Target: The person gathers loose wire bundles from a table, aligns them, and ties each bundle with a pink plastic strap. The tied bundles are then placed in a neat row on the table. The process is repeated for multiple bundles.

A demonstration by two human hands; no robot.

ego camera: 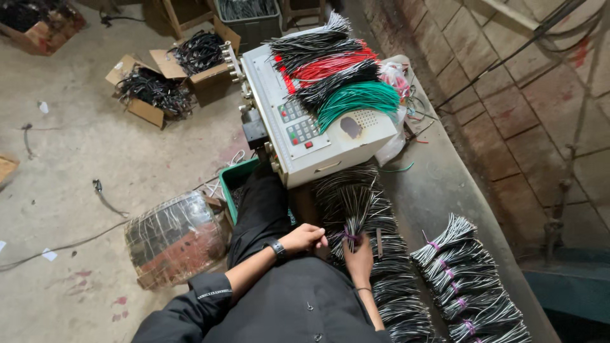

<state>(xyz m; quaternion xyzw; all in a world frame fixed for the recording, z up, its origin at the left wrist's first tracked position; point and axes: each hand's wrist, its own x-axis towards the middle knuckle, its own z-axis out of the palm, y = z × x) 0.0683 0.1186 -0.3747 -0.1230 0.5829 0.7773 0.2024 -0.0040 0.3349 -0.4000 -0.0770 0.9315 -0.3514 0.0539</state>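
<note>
My right hand (359, 259) grips a bundle of thin black-and-white wires (353, 213) that fans upward from my fist. My left hand (305, 238) pinches a purple tie (348, 235) at the bundle's waist, right beside the right hand. Both hands hover over a long heap of loose black-and-white wires (387, 279) on the grey workbench (438, 190). A black watch sits on my left wrist.
Several tied wire bundles (467, 286) with purple ties lie at the right. A beige wire-cutting machine (311, 121) carries black, red and green wires (343, 79). Cardboard boxes of black wire (159, 89), a green bin (232, 181) and a wrapped package (175, 238) stand on the floor. A brick wall (527, 95) runs along the right.
</note>
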